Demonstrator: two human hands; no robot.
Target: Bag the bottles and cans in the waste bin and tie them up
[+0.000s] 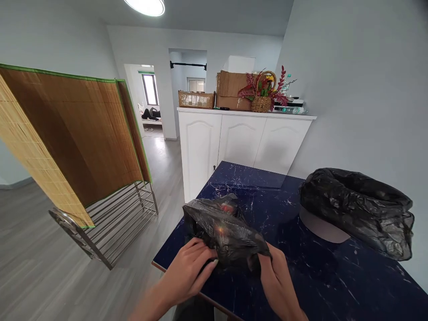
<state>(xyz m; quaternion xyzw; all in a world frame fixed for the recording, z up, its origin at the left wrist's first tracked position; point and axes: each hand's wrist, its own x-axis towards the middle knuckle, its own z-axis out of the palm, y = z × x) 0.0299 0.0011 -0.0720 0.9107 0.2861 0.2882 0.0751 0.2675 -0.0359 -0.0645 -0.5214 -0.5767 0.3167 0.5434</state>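
Note:
A thin black plastic bag point(230, 232) with things inside lies bunched near the front edge of the dark blue marbled table point(247, 178). Something reddish shows through the plastic, too veiled to name. My left hand point(190, 267) is closed on the bag's near left side, thumb and fingers pinching the plastic. At the bag's right end, my right hand point(277, 276) holds its edge, with the fingers mostly hidden under the film. To the right stands a grey bin point(321, 225) lined with another black bag point(357, 209), its loose plastic hanging over the rim.
Behind the table is a white cabinet point(240, 138) bearing cardboard boxes point(234, 91), a flower basket point(261, 104) and plastic bottles. A metal rack point(123, 227) draped with a bamboo mat point(76, 133) stands on the left. Farther back, a person point(152, 114) lies on a bed through a doorway.

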